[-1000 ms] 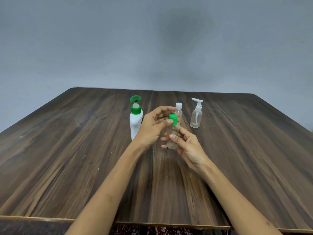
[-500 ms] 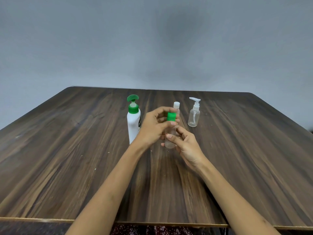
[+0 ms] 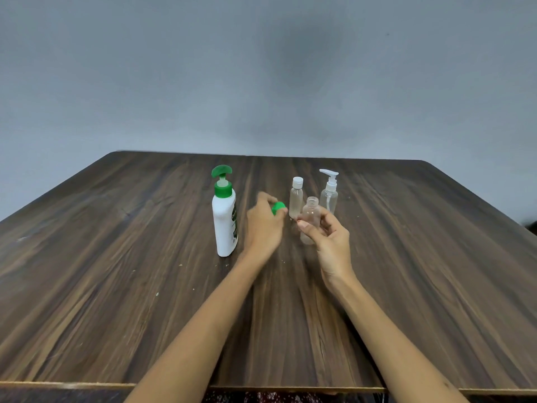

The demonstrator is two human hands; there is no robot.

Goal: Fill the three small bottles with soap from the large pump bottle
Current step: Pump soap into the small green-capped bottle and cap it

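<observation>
The step in hand is judged to be the opening of the first small bottle: its neck is uncovered and no soap is seen inside it. The next move is expected to call for the green cap [image 3: 278,207] to be set down, so that the open mouth can be brought under the nozzle of the large pump bottle [image 3: 224,225] and the pump head can be pressed.

The left hand [image 3: 263,228] is closed in a pinch on the green cap, which is held between the fingertips and lifted clear of the bottle neck, just left of it. The right hand [image 3: 331,242] is curled round the uncapped clear bottle [image 3: 310,216], which is gripped by thumb and fingers at mid-body and kept roughly upright. Whether its base rests on the table [image 3: 116,286] cannot be told, since the base is hidden by the hand.

The large pump bottle, white with a green pump, stands upright just left of the left hand. Just beyond the held bottle, the white-capped small bottle [image 3: 296,199] stands closed. To its right stands the small spray-pump bottle [image 3: 329,193], also closed. Both appear empty and are untouched. All items are grouped near the centre of the dark wooden table.
</observation>
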